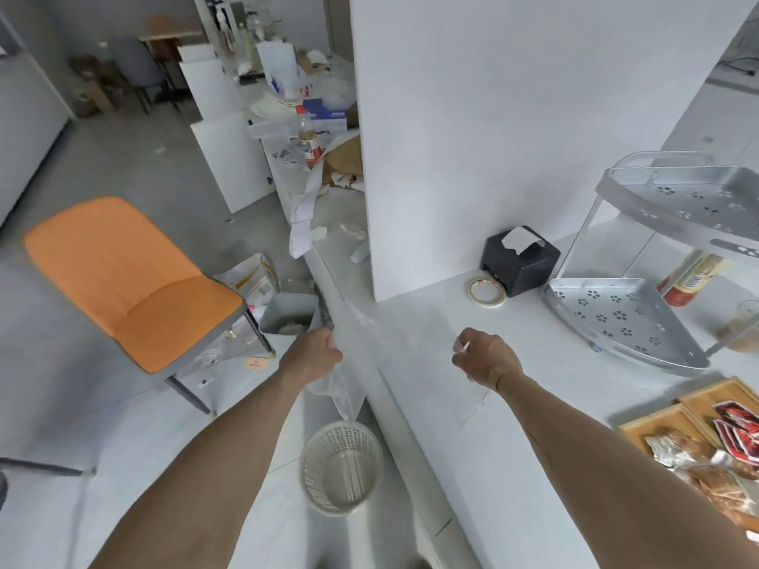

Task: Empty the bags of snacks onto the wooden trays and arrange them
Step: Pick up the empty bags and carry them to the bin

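Observation:
A clear, empty-looking plastic bag (353, 363) hangs stretched between my hands over the counter's left edge. My left hand (316, 353) grips its left side, and the bag's lower end droops toward a white mesh wastebasket (341, 466) on the floor. My right hand (484, 357) pinches the bag's other edge above the white counter. At the far right, wooden trays (706, 398) hold red snack packets (737, 429) and clear-wrapped brown snacks (698, 457).
On the counter (534, 404) stand a grey two-tier corner rack (632, 318), a black tissue box (519, 260), a tape roll (486, 292) and a red-labelled jar (690, 277). An orange chair (127, 277) and a grey bin (291, 314) stand on the floor at left.

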`<action>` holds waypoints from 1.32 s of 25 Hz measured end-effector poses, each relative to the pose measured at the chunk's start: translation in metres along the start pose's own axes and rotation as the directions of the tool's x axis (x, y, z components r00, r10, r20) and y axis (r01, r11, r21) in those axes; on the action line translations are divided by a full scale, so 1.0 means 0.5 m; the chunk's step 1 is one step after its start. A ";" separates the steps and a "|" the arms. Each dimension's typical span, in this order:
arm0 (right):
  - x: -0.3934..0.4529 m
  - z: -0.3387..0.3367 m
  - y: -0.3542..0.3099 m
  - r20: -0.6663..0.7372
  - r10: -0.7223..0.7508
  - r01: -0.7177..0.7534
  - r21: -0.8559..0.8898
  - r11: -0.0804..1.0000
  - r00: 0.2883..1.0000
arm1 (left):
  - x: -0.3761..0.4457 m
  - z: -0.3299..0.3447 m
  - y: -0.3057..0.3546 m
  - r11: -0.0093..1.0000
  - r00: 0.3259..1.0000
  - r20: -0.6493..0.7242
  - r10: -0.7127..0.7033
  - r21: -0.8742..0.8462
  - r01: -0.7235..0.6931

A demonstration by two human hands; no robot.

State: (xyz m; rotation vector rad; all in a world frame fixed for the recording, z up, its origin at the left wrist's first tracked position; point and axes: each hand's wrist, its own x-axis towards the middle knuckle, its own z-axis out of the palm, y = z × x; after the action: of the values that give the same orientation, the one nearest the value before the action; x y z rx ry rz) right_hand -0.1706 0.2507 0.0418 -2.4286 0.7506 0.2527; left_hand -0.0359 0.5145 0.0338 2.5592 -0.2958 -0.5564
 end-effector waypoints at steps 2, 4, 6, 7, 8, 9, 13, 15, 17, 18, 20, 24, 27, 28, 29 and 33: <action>0.001 0.018 -0.044 0.010 -0.021 0.021 -0.003 1.000 1.000 | -0.022 -0.022 -0.040 0.998 0.998 -0.027 -0.048 -0.040 0.047; 0.000 0.043 -0.089 0.027 -0.047 0.048 -0.018 0.999 0.999 | -0.038 -0.043 -0.083 0.994 0.995 -0.063 -0.074 -0.085 0.068; -0.006 0.072 -0.137 0.045 -0.077 0.078 -0.026 0.997 0.996 | -0.051 -0.065 -0.129 0.987 0.991 -0.090 -0.103 -0.131 0.091; -0.010 0.087 -0.159 0.053 -0.090 0.091 -0.022 0.996 0.995 | -0.057 -0.075 -0.150 0.984 0.988 -0.095 -0.118 -0.147 0.104; -0.013 0.103 -0.181 0.062 -0.103 0.104 -0.023 0.994 0.993 | -0.063 -0.084 -0.173 0.979 0.987 -0.092 -0.134 -0.169 0.117; -0.017 0.119 -0.199 0.072 -0.113 0.116 -0.033 0.993 0.991 | -0.068 -0.092 -0.194 0.971 0.985 -0.082 -0.152 -0.197 0.133; -0.031 0.190 -0.258 0.116 -0.119 0.127 -0.064 0.990 0.986 | -0.079 -0.103 -0.279 0.949 0.976 -0.051 -0.210 -0.249 0.191; -0.034 0.226 -0.277 0.135 -0.126 0.140 -0.100 0.985 0.983 | -0.080 -0.097 -0.319 0.929 0.970 -0.042 -0.240 -0.299 0.216; -0.036 0.261 -0.290 0.151 -0.117 0.134 -0.106 0.985 0.981 | -0.079 -0.085 -0.354 0.903 0.963 -0.023 -0.267 -0.354 0.242; -0.036 0.278 -0.295 0.162 -0.107 0.125 -0.107 0.986 0.981 | -0.077 -0.076 -0.372 0.885 0.958 -0.009 -0.287 -0.384 0.262; -0.033 0.313 -0.302 0.189 -0.084 0.106 -0.109 0.988 0.978 | -0.071 -0.056 -0.404 0.849 0.941 0.023 -0.337 -0.425 0.314; -0.025 0.382 -0.291 0.222 -0.030 0.056 -0.113 0.992 0.975 | -0.062 0.004 -0.455 0.803 0.918 0.086 -0.388 -0.458 0.382; -0.006 0.445 -0.269 0.252 0.013 0.024 -0.144 0.989 0.968 | -0.048 0.066 -0.488 0.766 0.889 0.145 -0.434 -0.460 0.449; 0.000 0.468 -0.259 0.263 0.025 0.016 -0.151 0.988 0.965 | -0.043 0.087 -0.497 0.756 0.881 0.152 -0.448 -0.461 0.464; 0.008 0.490 -0.249 0.263 0.042 -0.002 -0.150 0.989 0.964 | -0.036 0.107 -0.504 0.750 0.875 0.164 -0.455 -0.459 0.476; 0.058 0.585 -0.190 0.236 0.186 -0.165 -0.106 0.981 0.954 | 0.004 0.202 -0.531 0.765 0.858 0.216 -0.466 -0.390 0.513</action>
State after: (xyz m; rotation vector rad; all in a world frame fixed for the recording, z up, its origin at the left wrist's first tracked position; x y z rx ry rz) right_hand -0.0956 0.4709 -0.1611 -2.3522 0.8579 0.6541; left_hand -0.0513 0.6971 -0.1834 2.1485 0.4473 -0.8435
